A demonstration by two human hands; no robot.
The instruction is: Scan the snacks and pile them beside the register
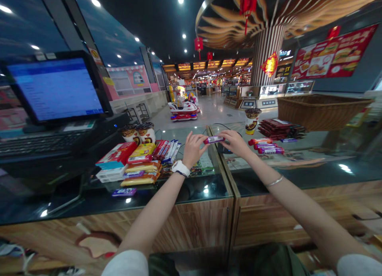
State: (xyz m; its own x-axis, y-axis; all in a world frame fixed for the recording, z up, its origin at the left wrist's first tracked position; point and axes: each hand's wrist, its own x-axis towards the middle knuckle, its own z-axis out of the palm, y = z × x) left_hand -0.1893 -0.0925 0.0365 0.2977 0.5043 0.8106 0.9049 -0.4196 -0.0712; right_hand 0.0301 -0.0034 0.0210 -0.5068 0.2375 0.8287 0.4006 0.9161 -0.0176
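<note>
Above the glass counter, a small purple-wrapped candy roll [214, 139] lies level between my two hands. My left hand [193, 149], with a white watch on the wrist, pinches its left end. The right end is between the thumb and fingers of my right hand [235, 143]. Nearest on the right are several similar rolls, purple ones [270, 149] and an orange one [262, 141], lying side by side. To the left of my left hand sit stacked snack packets [141, 172], red chocolate bars [160, 149] and thin blue-and-white sticks [172, 150].
A monitor [56, 89] and keyboard [38, 146] stand at the left. Printed cups [146, 133] are behind the snack stack, and another cup [252, 120] stands right of centre. Dark red packets [277, 129] lie before a wicker basket [322, 112]. A seam [222, 164] divides the counter.
</note>
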